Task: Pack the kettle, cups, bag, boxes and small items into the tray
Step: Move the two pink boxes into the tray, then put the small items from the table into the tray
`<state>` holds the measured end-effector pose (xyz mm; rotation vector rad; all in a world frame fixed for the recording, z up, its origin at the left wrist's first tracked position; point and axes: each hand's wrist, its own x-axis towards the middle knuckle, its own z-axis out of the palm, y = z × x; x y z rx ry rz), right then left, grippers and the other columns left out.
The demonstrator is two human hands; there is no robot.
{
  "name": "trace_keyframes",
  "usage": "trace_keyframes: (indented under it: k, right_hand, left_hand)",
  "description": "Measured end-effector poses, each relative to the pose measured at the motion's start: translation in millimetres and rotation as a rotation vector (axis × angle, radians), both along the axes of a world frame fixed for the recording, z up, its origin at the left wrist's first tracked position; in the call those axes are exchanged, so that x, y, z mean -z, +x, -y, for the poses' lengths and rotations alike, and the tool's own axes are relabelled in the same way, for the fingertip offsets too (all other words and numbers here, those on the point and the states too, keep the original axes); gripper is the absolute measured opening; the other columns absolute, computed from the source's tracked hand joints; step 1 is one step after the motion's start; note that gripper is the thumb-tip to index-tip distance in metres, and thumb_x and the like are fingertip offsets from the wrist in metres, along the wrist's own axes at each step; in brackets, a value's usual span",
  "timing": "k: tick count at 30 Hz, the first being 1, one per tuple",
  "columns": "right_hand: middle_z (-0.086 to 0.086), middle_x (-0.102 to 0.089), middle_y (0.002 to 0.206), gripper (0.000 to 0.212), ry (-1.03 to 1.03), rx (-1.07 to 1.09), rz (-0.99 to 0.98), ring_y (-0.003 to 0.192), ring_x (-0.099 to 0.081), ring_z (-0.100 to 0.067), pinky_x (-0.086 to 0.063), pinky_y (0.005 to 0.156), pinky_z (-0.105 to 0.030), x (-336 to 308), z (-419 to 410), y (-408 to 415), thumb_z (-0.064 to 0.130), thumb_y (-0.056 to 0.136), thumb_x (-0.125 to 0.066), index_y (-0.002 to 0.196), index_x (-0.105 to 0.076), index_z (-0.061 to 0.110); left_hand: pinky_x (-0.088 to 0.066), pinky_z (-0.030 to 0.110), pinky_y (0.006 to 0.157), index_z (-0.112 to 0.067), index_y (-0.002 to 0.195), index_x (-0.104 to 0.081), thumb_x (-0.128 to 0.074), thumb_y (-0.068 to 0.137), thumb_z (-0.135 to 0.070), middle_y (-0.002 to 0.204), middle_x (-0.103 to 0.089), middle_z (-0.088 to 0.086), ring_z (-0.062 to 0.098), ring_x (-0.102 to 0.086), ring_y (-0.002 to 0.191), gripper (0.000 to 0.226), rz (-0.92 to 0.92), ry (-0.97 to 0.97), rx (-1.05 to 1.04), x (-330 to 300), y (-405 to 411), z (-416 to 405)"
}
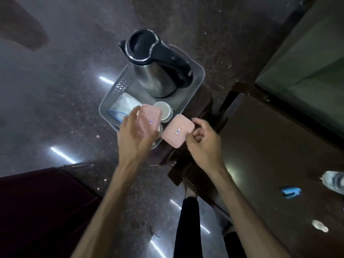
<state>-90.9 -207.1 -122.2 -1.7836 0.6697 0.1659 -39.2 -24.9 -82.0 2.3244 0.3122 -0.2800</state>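
Note:
A grey plastic tray (198, 75) rests on a small dark stool. A steel kettle (154, 71) with a black lid and handle stands upright at the tray's far end. A clear bag (122, 106) with a blue cord lies at the near left of the tray, and white cups (163, 109) sit beside it. My left hand (133, 138) holds a pink box (149, 121) over the tray's near end. My right hand (203, 144) grips a second pink box (176, 130) at the tray's near right edge.
A dark wooden table (279, 146) lies to the right, with a blue item (290, 191), a plastic bottle (335, 181) and a small crumpled piece (319, 225) on it. A green surface (307, 62) is at the far right. A dark red seat (37, 211) is at lower left. Polished stone floor surrounds the stool.

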Motion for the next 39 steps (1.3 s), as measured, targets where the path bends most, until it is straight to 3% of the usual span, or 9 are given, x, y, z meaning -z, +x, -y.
trace_keyframes:
  k: [4, 8, 12, 17, 22, 28, 33, 36, 39]
  right_hand:
    - [0.002, -0.075, 0.080, 0.035, -0.003, -0.083, 0.013, 0.082, -0.073, -0.023, -0.059, 0.083, -0.041, -11, -55, 58, 0.015, 0.081, -0.072, 0.116, -0.071, 0.021]
    - [-0.002, -0.078, 0.096, 0.035, -0.111, -0.181, -0.028, 0.097, -0.071, -0.024, -0.046, 0.074, -0.028, -5, -97, 100, 0.020, 0.084, -0.069, 0.119, -0.069, 0.024]
    - [-0.012, -0.078, 0.101, 0.029, -0.217, -0.259, -0.068, 0.100, -0.069, -0.033, -0.053, 0.086, -0.041, 5, -118, 120, 0.016, 0.087, -0.065, 0.116, -0.069, 0.014]
    - [-0.012, -0.074, 0.109, 0.028, -0.650, -0.476, 0.009, 0.109, -0.063, -0.032, -0.048, 0.095, -0.043, 16, -129, 110, 0.024, 0.089, -0.066, 0.113, -0.075, 0.011]
    - [-0.011, -0.071, 0.113, 0.033, -0.664, -0.460, 0.073, 0.110, -0.063, -0.031, -0.045, 0.098, -0.041, 20, -127, 112, 0.023, 0.087, -0.070, 0.118, -0.073, 0.013]
    - [-0.009, -0.074, 0.111, 0.031, -0.635, -0.460, 0.099, 0.111, -0.065, -0.029, -0.046, 0.101, -0.038, 20, -119, 110, 0.024, 0.091, -0.071, 0.119, -0.073, 0.013]
    - [-0.006, -0.073, 0.103, 0.025, -0.553, -0.289, 0.183, 0.102, -0.066, -0.027, -0.048, 0.093, -0.039, 10, -95, 90, 0.025, 0.088, -0.075, 0.110, -0.076, 0.013]
    - [-0.004, -0.069, 0.089, 0.019, -0.499, -0.184, 0.189, 0.087, -0.064, -0.025, -0.052, 0.085, -0.043, 3, -72, 71, 0.024, 0.088, -0.074, 0.104, -0.076, 0.014]
    - [0.000, -0.067, 0.086, 0.012, -0.476, -0.095, 0.169, 0.084, -0.062, -0.021, -0.052, 0.080, -0.041, 0, -39, 43, 0.024, 0.090, -0.072, 0.099, -0.076, 0.017]
  left_hand:
    - [-0.057, 0.049, 0.100, -0.036, 0.139, -0.056, -0.080, 0.060, -0.035, 0.127, -0.069, -0.003, 0.014, -0.068, 0.103, 0.082, -0.028, 0.045, 0.016, 0, 58, -50]
    - [-0.051, 0.054, 0.107, -0.034, 0.140, -0.054, -0.075, 0.062, -0.041, 0.128, -0.072, 0.004, 0.028, -0.069, 0.111, 0.082, -0.028, 0.169, 0.132, 7, 97, -84]
    - [-0.037, 0.047, 0.111, -0.032, 0.141, -0.055, -0.083, 0.068, -0.041, 0.123, -0.075, 0.005, 0.029, -0.069, 0.114, 0.078, -0.100, 0.296, 0.247, 22, 121, -108]
    - [-0.029, 0.042, 0.106, -0.022, 0.140, -0.057, -0.090, 0.074, -0.043, 0.125, -0.076, 0.008, 0.027, -0.068, 0.118, 0.076, -0.168, 0.417, 0.343, 43, 113, -117]
    - [-0.032, 0.046, 0.099, -0.022, 0.129, -0.071, -0.081, 0.081, -0.051, 0.124, -0.074, 0.010, 0.030, -0.066, 0.116, 0.056, -0.052, 0.514, 0.356, 49, 115, -120]
    - [-0.031, 0.051, 0.108, -0.015, 0.138, -0.062, -0.072, 0.092, -0.046, 0.141, -0.055, 0.016, 0.037, -0.050, 0.130, 0.056, -0.060, 0.621, 0.409, 51, 108, -109]
    - [-0.034, 0.044, 0.104, -0.013, 0.130, -0.067, -0.061, 0.098, -0.039, 0.133, -0.061, 0.011, 0.029, -0.054, 0.121, 0.042, 0.280, 0.471, 0.264, 34, 71, -72]
    - [-0.040, 0.044, 0.102, -0.007, 0.122, -0.071, -0.065, 0.097, -0.026, 0.127, -0.067, 0.013, 0.030, -0.060, 0.117, 0.031, 0.316, 0.293, 0.297, 31, 42, -26]
    - [-0.050, 0.049, 0.092, -0.004, 0.112, -0.075, -0.068, 0.096, -0.012, 0.119, -0.070, 0.015, 0.033, -0.064, 0.107, 0.020, 0.314, 0.138, 0.385, 34, 10, 28]
